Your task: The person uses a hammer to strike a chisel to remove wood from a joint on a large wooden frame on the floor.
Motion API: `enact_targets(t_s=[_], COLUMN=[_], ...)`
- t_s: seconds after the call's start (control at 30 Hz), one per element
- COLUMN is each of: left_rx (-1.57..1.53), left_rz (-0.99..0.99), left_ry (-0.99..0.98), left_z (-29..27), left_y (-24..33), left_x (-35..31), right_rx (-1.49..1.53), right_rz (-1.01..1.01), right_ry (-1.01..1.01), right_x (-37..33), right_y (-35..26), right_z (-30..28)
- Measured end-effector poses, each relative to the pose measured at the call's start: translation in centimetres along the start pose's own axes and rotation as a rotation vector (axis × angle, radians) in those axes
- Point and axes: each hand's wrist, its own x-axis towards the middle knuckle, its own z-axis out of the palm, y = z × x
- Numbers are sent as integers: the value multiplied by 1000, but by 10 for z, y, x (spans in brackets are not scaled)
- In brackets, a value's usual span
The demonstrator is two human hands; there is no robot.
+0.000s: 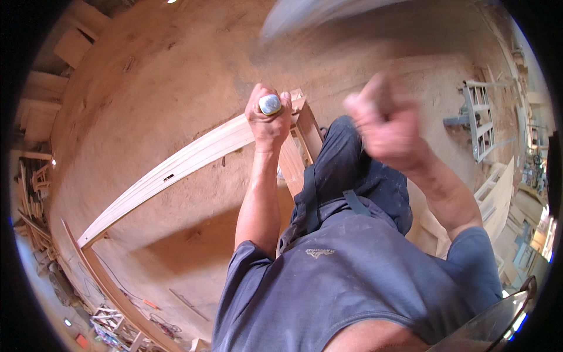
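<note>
My left hand [268, 120] is closed around an upright chisel [270, 104]. Only the rounded, pale butt of its handle shows; the fist hides the lower part. Beneath that fist lies the corner of a wooden frame, where a long pale timber [193, 154] meets a reddish piece [291, 167]. My right hand [387, 120] is raised to the right in a closed fist, smeared by motion. What it grips cannot be made out. A blurred, pale shape [328, 14] crosses the top of the view; whether it joins the right hand is unclear.
A small slot [169, 176] is cut in the pale timber. Another reddish board [117, 299] joins its far left end. A metal rack-like frame [481, 120] stands at right, with boards [498, 199] nearby. Stacked wood [41, 105] lines the left edge. The floor [193, 64] is brown and dusty.
</note>
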Motion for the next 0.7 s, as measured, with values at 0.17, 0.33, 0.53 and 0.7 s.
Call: enact_targets(t_s=[0.17, 0.33, 0.53, 0.7], left_rx=[-12, -10, -5, -33], left_rz=[-121, -50, 9, -59], left_ry=[-35, -84, -63, -119], left_z=[-5, -14, -7, -3], left_y=[6, 1, 3, -3], left_x=[-3, -2, 2, 9], right_rx=[69, 497, 66, -27], right_rz=[158, -147, 25, 149], right_ry=[-241, 275, -7, -251], right_x=[8, 44, 9, 0], right_y=[-7, -19, -3, -21], right_z=[-2, -139, -27, -18])
